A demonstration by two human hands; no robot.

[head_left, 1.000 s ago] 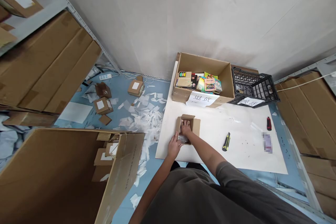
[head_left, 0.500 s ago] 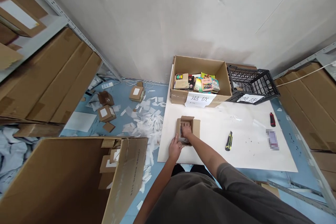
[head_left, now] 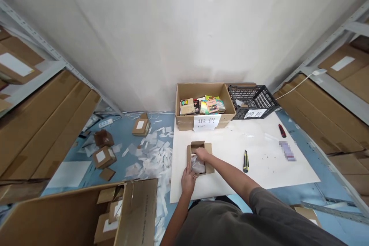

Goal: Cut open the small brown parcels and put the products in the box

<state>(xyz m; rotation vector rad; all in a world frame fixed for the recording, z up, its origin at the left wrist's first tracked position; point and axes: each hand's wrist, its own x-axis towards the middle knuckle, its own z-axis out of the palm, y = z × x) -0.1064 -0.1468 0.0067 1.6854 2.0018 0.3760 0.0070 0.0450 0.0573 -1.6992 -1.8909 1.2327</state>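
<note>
A small open cardboard box [head_left: 209,148] stands on the white table, its flaps folded outward. My left hand [head_left: 188,180] grips the box at its near left corner, fingers against the wall. Inside the box lies an item in cloudy, see-through plastic wrap [head_left: 198,166]. My right hand [head_left: 201,154] reaches in over the right wall with its fingers closed on the far end of that wrapped item; the fingertips are partly hidden. A yellow and black utility knife [head_left: 245,161] lies to the right of the box.
Behind stand a large carton [head_left: 184,123] of small boxes and books, and a black plastic crate [head_left: 259,103]. A red knife [head_left: 282,130] and a blurred purple item [head_left: 287,151] lie at the table's right. Paper scraps [head_left: 152,150] litter the floor; a big carton [head_left: 141,211] stands at left.
My right hand has come up toward the far side of the small box, exposing more of the plastic-wrapped item. My left hand stays on the box. The whole view has shifted.
</note>
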